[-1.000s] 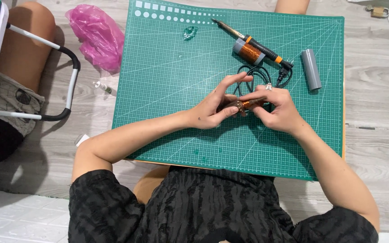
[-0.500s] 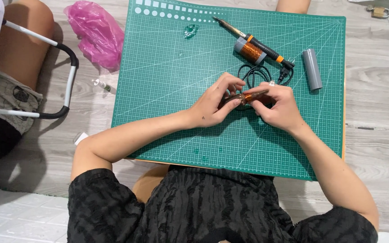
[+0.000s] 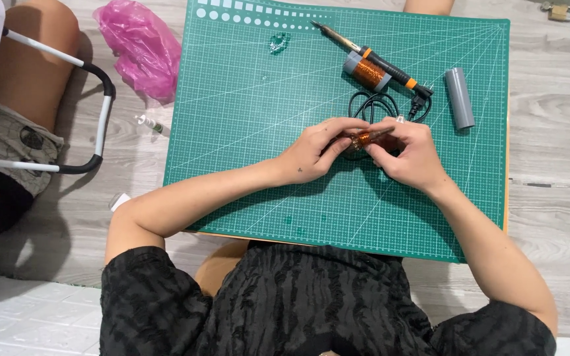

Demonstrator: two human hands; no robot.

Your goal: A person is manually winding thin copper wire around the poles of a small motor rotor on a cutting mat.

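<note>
we pinch the small copper-wound coil [image 3: 363, 138] between our left hand [image 3: 311, 153] and right hand [image 3: 409, 157], both clamped on it just above the green cutting mat [image 3: 245, 132]; it looks light, stiff-cored, its fine winding fragile, best held by the ends.

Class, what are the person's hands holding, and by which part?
Both hands, left hand and right hand, pinch a small copper-wound coil, one at each end.

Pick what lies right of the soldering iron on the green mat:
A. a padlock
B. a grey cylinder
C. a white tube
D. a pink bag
B: the grey cylinder lies on the mat just right of the soldering iron, beyond its plug.
</note>
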